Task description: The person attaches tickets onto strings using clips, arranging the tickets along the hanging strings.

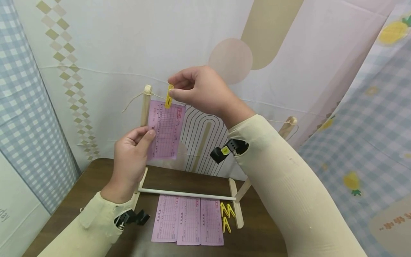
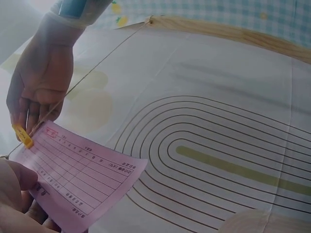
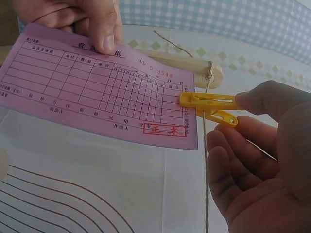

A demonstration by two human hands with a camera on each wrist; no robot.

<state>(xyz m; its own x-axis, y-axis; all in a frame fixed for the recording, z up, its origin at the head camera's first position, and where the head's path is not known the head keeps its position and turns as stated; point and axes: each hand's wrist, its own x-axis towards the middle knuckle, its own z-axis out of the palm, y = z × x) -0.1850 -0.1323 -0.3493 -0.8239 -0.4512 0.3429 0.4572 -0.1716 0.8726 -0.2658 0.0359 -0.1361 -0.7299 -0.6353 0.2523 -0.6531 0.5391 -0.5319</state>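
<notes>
My left hand (image 1: 130,157) pinches the left edge of a pink receipt slip (image 1: 165,132), thumb in front and fingers behind. The slip hangs upright just below a thin string (image 1: 158,96), next to a wooden post (image 1: 146,107). A yellow clothespin (image 1: 168,96) sits over the slip's top edge at the string. My right hand (image 1: 205,92) pinches the clothespin's handle ends between thumb and fingers. In the right wrist view, the clothespin's jaws (image 3: 187,99) overlap the slip's printed edge, and the string (image 3: 206,170) runs right beside it.
Three more pink slips (image 1: 188,221) lie side by side on the brown table (image 1: 138,242). Three yellow clothespins (image 1: 226,225) lie right of them. The wooden stand has a white crossbar (image 1: 189,194) low down and a second post (image 1: 287,128) at right. A patterned curtain (image 1: 128,43) hangs behind.
</notes>
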